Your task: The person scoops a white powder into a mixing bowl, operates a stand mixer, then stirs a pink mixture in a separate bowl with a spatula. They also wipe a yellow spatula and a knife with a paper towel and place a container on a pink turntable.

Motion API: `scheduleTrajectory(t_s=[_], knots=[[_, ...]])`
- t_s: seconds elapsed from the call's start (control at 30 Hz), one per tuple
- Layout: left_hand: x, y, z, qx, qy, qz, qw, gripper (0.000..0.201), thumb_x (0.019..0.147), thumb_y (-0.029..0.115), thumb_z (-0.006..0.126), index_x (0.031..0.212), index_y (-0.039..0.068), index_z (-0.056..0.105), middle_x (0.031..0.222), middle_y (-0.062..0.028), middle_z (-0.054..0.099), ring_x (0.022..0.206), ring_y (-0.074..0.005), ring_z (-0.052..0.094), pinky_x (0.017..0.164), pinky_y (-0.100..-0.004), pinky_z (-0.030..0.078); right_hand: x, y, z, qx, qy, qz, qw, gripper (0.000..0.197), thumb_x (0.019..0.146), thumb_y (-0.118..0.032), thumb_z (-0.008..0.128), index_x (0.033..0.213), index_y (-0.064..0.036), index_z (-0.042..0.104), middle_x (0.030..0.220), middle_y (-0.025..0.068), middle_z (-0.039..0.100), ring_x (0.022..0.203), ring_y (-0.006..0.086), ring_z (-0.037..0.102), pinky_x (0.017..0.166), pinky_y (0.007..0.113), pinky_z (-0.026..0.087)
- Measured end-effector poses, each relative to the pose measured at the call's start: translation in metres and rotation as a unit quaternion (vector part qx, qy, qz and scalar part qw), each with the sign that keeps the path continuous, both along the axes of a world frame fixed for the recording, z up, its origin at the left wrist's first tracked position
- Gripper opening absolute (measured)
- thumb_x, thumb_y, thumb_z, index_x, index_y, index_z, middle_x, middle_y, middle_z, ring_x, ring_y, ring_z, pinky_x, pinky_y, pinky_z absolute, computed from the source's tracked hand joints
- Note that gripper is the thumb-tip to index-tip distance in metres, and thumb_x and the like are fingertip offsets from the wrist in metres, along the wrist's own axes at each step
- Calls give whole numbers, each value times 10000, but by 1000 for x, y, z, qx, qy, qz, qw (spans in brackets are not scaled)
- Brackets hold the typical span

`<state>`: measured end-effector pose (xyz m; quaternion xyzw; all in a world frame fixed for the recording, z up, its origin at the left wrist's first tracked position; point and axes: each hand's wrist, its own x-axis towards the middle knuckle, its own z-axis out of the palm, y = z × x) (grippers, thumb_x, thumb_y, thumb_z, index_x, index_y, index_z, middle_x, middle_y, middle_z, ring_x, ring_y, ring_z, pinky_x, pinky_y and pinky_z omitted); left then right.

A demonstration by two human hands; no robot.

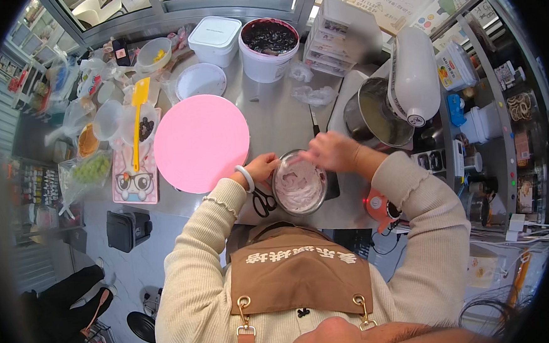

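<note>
A round metal bowl (322, 202) stands at the counter's front edge before me, with pale pink whipped cream (298, 184) inside, swirled and smeared up its wall. My left hand (263, 170), a white bangle at its wrist, grips the bowl's left rim. Over the far right rim, my right hand (333, 150) is closed; whatever its fingers hold is hidden. Black-handled scissors (264, 203) lie against the bowl's left side. Just beyond my left hand is a big pink round turntable or board (202, 143).
At right stands a stand mixer (412, 78) with a steel bowl (356, 117). A tub of dark jam (269, 55) and a lidded white tub (215, 40) are at the back. A yellow spatula (138, 120) lies on the left. A knife (315, 124) lies beyond my right hand.
</note>
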<state>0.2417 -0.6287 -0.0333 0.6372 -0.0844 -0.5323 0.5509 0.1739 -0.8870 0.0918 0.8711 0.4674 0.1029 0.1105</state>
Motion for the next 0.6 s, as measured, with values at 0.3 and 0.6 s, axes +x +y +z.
scheduleTrajectory(t_s=[0.3,0.6], knots=[[-42,3,-52,-68,-189,227,953,187,1013,196,520,931,27,531,750,-13,528,685,-88,471,626,-256,420,-136,-22,-61,220,554,-586,549,271,974,-327,572,996,-91,704,692,99,633,558,176,596,496,384,457],[-56,14,-59,-90,-167,224,956,162,1032,187,500,941,53,502,781,20,510,671,-60,473,596,-246,481,-121,-3,-48,105,52,-458,881,266,930,-226,597,1192,-181,620,669,54,536,578,225,610,464,409,462]])
